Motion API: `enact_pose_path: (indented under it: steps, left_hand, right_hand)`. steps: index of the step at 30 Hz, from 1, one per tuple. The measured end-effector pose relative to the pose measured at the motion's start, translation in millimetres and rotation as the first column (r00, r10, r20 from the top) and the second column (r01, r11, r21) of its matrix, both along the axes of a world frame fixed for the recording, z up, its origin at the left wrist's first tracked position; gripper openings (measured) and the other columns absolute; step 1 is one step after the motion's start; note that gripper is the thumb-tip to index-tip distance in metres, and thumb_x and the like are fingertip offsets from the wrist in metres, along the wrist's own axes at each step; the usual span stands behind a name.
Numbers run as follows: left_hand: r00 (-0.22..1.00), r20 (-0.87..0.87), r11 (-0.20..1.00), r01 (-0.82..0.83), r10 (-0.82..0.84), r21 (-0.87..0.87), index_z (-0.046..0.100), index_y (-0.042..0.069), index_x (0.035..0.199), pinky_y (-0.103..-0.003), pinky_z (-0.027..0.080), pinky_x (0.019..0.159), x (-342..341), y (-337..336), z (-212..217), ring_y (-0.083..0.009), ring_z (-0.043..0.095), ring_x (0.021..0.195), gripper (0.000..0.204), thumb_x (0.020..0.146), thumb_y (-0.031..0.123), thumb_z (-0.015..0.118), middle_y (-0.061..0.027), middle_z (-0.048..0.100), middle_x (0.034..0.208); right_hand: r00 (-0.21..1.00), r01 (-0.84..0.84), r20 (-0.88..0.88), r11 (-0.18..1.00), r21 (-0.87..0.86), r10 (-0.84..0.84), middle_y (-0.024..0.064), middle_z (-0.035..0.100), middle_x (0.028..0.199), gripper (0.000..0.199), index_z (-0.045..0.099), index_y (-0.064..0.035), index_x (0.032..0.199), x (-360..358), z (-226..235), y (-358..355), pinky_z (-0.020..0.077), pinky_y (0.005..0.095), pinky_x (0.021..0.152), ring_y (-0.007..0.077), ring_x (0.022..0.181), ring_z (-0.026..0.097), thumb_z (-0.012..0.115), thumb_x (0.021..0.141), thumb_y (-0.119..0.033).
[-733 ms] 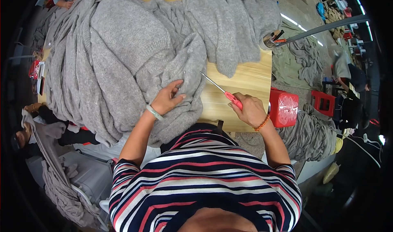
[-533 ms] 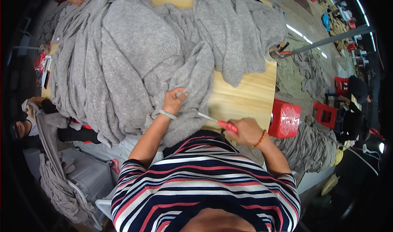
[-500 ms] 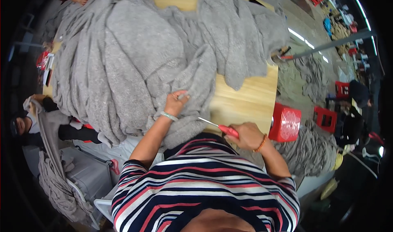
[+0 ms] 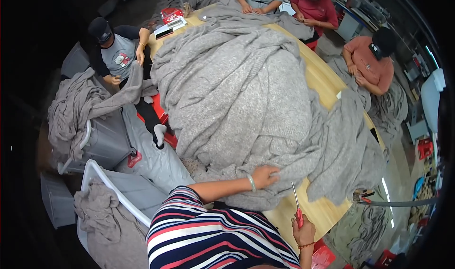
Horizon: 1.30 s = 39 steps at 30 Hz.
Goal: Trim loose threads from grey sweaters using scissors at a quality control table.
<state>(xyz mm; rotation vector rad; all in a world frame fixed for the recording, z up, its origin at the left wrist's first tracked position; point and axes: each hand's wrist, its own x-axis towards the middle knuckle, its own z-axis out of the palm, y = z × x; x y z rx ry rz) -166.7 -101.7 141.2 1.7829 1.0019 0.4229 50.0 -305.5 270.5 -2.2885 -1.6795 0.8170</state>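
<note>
A big heap of grey knit fabric (image 4: pixel 237 103) covers most of the light wooden table (image 4: pixel 327 214). My left hand (image 4: pixel 264 177), with a pale bangle at its wrist, is closed on a fold along the heap's near edge. In my right hand (image 4: pixel 305 232) is a red-handled tool (image 4: pixel 299 217), gripped by its handle over the bare table corner. Its thin metal shaft points away from me, and the tip is close to the fabric, right of my left hand; whether they touch I cannot tell.
At left, a person (image 4: pixel 118 55) handles a long grey knit strip beside grey bins (image 4: pixel 106 141). A nearer white-rimmed bin (image 4: pixel 135 198) holds more fabric. Co-workers (image 4: pixel 315 13) sit along the far side and the right (image 4: pixel 372 62). A small container (image 4: pixel 361 195) stands at the table's right corner.
The view has turned left, bringing the co-workers and bins into sight. The tool now points more steeply away from me. My left hand remains at the fabric.
</note>
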Motion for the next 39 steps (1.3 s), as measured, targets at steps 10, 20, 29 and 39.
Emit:
enact_pose_path:
  steps: [10,20,29,39]
  left_hand:
    - [0.765,-0.589,0.845,0.475,-0.259,0.246,0.02,0.02,0.154,-0.068,0.029,0.095,-59,-37,58,-0.044,0.025,0.138,0.12,0.057,0.049,0.085,-0.023,0.029,0.15]
    - [0.819,-0.561,0.678,0.48,-0.119,0.557,0.026,0.021,0.152,-0.056,0.041,0.083,-42,-58,-11,-0.04,0.038,0.129,0.077,0.082,0.017,0.058,-0.0253,0.034,0.145]
    - [0.816,-0.557,0.748,0.464,-0.153,0.475,0.017,0.021,0.154,-0.054,0.041,0.09,-49,-58,-9,-0.0415,0.036,0.13,0.095,0.075,0.018,0.07,-0.0252,0.031,0.147]
    - [0.864,-0.489,0.738,0.406,-0.118,0.539,0.024,0.023,0.153,-0.05,0.042,0.083,-48,-59,-15,-0.0388,0.04,0.125,0.077,0.084,0.015,0.056,-0.0245,0.036,0.143]
  right_hand:
    - [0.996,0.083,0.042,0.996,0.014,-0.083,0.023,0.065,0.079,0.03,0.062,-0.008,0.106,8,-8,14,0.0498,0.0492,0.068,0.041,0.075,0.064,0.065,0.086,-0.03]
    - [0.999,0.003,0.036,1.0,-0.022,-0.003,0.0207,0.069,0.087,0.03,0.063,-0.0092,0.11,-5,-65,12,0.0524,0.0471,0.072,0.0406,0.083,0.067,0.065,0.086,-0.027]
    - [0.997,-0.064,0.042,0.998,-0.009,0.065,0.0209,0.069,0.091,0.027,0.062,-0.0077,0.112,-4,-63,62,0.052,0.0471,0.073,0.0409,0.085,0.066,0.062,0.087,-0.02]
    - [0.994,-0.1,0.038,0.995,-0.014,0.1,0.0244,0.066,0.088,0.031,0.059,-0.0071,0.115,-16,-72,76,0.0503,0.0491,0.07,0.0437,0.082,0.064,0.062,0.088,-0.021]
